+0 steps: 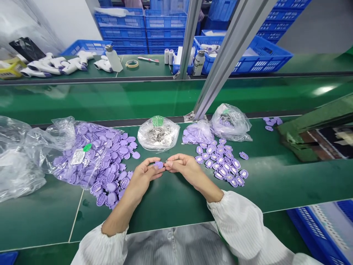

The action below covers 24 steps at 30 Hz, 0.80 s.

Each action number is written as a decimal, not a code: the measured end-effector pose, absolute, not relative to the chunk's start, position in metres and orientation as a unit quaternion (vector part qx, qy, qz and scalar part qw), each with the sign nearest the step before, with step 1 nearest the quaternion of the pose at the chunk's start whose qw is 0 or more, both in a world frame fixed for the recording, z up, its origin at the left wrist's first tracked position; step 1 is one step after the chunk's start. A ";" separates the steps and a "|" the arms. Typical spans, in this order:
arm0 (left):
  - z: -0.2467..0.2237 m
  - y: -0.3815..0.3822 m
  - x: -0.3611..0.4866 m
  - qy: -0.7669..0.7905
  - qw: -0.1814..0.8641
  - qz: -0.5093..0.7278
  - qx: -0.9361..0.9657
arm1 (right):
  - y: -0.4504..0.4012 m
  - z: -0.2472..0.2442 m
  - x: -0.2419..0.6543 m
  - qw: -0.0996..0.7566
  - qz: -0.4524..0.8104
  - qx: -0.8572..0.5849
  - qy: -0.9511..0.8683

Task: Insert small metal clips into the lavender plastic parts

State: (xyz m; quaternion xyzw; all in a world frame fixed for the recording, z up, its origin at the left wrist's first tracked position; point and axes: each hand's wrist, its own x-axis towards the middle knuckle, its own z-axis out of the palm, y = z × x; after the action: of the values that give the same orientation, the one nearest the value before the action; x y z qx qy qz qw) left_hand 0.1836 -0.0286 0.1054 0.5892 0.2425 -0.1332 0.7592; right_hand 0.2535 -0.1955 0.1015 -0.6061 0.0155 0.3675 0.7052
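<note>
A small purple plastic piece [159,165] is pinched between the thumb and fingers of my left hand [143,175]. Close beside it, the fingertips of my right hand [186,168] are pressed together; anything in them is too small to name. Just beyond both hands lies a clear bag of tiny metal parts [158,135]. To the left, many purple plastic pieces [111,187] spill from a large clear bag [82,162] with a white label. On the right, a spread of purple pieces with openings in their faces [220,159] lies near my right forearm.
Two more clear bags, one flat with purple parts [197,133] and one open [231,123], sit behind the right spread. A green metal machine [298,140] stands at right. Aluminium posts [220,62] rise behind the bench. Blue crates [259,55] and white devices [55,65] occupy the back shelf.
</note>
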 end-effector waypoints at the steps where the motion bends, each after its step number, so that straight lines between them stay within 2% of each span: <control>1: 0.105 -0.029 0.184 0.244 0.759 -0.131 0.589 | -0.194 0.101 0.253 0.707 0.369 -0.603 0.023; 7: 0.104 -0.031 0.183 0.252 0.757 -0.113 0.592 | -0.181 0.096 0.247 0.718 0.365 -0.592 0.028; 16: 0.104 -0.033 0.178 0.235 0.755 -0.099 0.604 | -0.172 0.102 0.243 0.657 0.379 -0.652 -0.004; 24: 0.102 -0.033 0.178 0.218 0.763 -0.096 0.601 | -0.169 0.100 0.240 0.645 0.359 -0.674 0.000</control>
State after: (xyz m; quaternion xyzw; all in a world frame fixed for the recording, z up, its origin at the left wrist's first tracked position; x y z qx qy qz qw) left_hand 0.1785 -0.0330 0.1021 0.6005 0.2181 -0.0957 0.7633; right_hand 0.2397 -0.1690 0.0995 -0.6742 0.0003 0.3594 0.6452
